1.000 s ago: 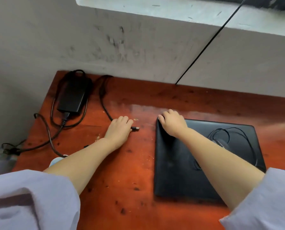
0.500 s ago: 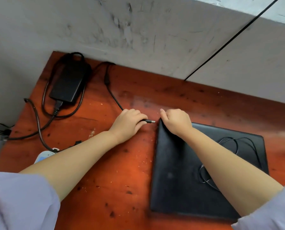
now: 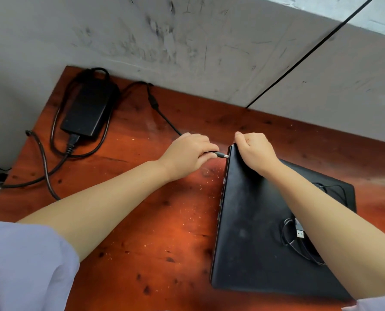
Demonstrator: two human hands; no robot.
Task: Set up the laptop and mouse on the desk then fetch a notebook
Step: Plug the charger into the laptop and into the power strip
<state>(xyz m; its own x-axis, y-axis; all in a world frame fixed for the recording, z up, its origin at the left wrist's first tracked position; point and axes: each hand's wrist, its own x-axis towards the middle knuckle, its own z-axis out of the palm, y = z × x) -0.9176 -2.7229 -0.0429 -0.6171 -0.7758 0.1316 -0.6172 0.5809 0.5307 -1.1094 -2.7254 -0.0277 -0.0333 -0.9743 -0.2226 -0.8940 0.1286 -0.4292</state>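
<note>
Left hand (image 3: 188,154) pinches charger plug (image 3: 220,155), tip pointing right, just off laptop (image 3: 250,221) far-left edge; right hand (image 3: 255,151) curled, bracing that corner.

Both bare forearms reach forward from pale sleeves, converging. The left hand (image 3: 187,153) is curled, knuckles up, fingers and thumb pinched closed in a grip. The right hand (image 3: 255,152) is fisted palm-down, its fingertips apparently hooked under, though they are hidden.
</note>
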